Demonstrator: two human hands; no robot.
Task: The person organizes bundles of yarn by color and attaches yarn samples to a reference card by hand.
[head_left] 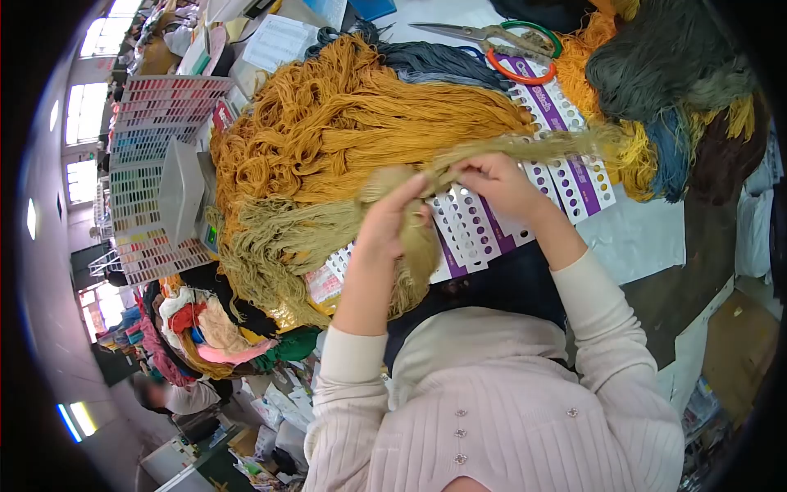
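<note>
A khaki skein of thread (pixel 420 246) is looped over my left hand (pixel 385 223), whose fingers are closed around it. My right hand (pixel 502 187) pinches the same thread just to the right, and a long tail stretches on toward the yellow skein (pixel 635 160). Beneath my hands lie white-and-purple thread cards (pixel 471 225) punched with rows of holes. Beside my left hand spreads a loose olive pile of thread (pixel 279 246). A large mustard-orange pile of thread (pixel 393 115) lies just beyond both hands.
Scissors (pixel 492 41) with red and green handles lie at the back. Dark grey thread (pixel 664 57) and a blue skein (pixel 668 152) are at the right. A colour chart rack (pixel 160 156) and a white tray (pixel 180 189) stand left. Another person (pixel 184 398) is in the background.
</note>
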